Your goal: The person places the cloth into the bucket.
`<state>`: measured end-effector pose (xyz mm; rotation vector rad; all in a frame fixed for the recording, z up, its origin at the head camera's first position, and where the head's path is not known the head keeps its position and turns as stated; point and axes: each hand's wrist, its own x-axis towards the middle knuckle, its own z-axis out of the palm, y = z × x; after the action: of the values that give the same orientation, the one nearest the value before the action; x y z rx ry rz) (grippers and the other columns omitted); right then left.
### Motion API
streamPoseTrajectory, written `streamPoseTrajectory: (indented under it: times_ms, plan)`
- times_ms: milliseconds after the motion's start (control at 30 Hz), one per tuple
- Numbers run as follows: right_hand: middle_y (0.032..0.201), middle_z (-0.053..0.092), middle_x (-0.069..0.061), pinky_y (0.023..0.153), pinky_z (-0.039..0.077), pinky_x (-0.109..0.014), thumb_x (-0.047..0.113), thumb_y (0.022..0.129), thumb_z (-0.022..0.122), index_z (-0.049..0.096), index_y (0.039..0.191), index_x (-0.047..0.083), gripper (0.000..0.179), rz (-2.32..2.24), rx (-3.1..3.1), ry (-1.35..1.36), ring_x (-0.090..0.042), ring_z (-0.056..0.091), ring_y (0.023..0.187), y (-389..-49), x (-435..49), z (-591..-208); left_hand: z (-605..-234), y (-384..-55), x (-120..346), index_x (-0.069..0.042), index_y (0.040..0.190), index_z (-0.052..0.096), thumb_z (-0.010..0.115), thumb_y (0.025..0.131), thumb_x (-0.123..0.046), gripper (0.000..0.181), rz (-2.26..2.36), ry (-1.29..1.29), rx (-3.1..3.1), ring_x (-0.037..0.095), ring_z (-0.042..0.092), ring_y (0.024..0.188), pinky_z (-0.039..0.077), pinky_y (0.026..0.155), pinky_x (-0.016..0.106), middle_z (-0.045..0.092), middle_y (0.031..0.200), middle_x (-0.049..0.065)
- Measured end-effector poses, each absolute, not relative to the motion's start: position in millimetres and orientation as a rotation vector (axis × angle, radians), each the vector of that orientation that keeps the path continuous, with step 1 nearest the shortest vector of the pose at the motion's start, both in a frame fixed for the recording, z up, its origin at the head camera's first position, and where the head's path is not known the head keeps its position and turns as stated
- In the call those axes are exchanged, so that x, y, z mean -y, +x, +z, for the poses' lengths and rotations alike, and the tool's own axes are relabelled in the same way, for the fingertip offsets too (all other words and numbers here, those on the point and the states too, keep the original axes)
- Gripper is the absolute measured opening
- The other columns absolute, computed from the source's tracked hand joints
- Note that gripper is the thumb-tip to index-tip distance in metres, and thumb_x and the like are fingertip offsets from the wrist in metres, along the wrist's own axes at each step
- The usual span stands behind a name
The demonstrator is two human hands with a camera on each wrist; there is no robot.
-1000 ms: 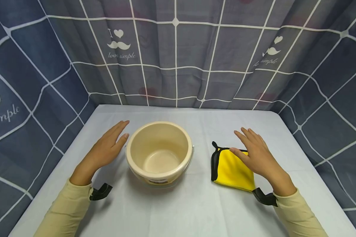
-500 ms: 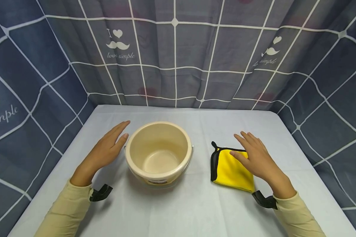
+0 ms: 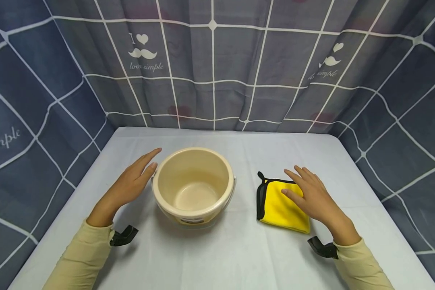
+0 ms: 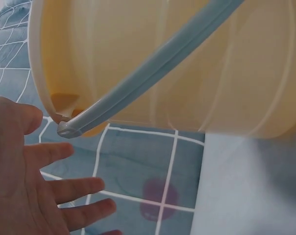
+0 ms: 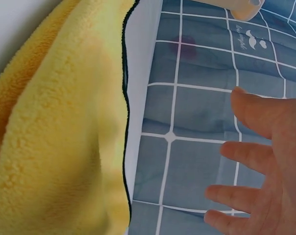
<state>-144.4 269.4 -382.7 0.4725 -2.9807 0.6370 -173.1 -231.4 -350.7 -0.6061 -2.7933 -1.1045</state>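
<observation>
A cream plastic bucket [image 3: 193,209] stands upright left of the table's middle, its inside bare. Its grey handle [image 4: 153,71] hangs down along the side, plain in the left wrist view. Close to the bucket's left rim is my left hand [image 3: 129,183], fingers straight and spread, holding nothing. A folded yellow cloth [image 3: 280,205] with black edging and a small black loop lies to the right; its fluffy pile shows in the right wrist view. Over the cloth's right edge hovers my right hand [image 3: 317,199], fingers spread and holding nothing.
The table wears a white cloth [image 3: 235,257]. Dark grey-blue curtains [image 3: 232,60] with white grid lines enclose its back and both sides. A black strap [image 3: 124,235] sticks out from the left cuff, and another black strap [image 3: 322,247] from the right cuff.
My right hand has drawn slightly back toward me, and my left hand has edged a little toward the bucket. The bucket and the cloth stay in place.
</observation>
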Motion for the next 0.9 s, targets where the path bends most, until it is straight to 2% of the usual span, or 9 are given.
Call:
streamPoseTrajectory:
  times_ms: [267,500,900]
  plan:
    - [0.159,0.028,-0.030,0.114,0.010,-0.069,0.042,0.102,0.061,0.044,0.153,0.007,0.065,0.640,2.987,0.459,-0.051,0.017,0.147,-145,-272,-388,-352,-176,229,-0.011,0.159,0.034,0.036,0.112,-0.031,0.051,-1.145,-0.650,2.729,0.043,0.035,0.143,0.025,0.113,0.065,0.035,0.160,0.016]
    - [0.158,0.029,-0.031,0.113,0.013,-0.070,0.042,0.101,0.062,0.044,0.152,0.006,0.065,0.616,3.012,0.430,-0.053,0.019,0.146,-145,-271,-393,-357,-174,232,-0.007,0.159,0.033,0.035,0.113,-0.027,0.050,-1.203,-0.680,2.699,0.045,0.037,0.141,0.027,0.112,0.065,0.036,0.159,0.017]
    - [0.156,0.033,-0.032,0.113,0.016,-0.069,0.041,0.099,0.065,0.045,0.152,0.005,0.066,0.631,3.028,0.441,-0.054,0.022,0.144,-144,-274,-401,-363,-172,231,-0.009,0.158,0.035,0.034,0.113,-0.026,0.049,-1.354,-0.681,2.660,0.041,0.035,0.143,0.029,0.111,0.064,0.038,0.159,0.014]
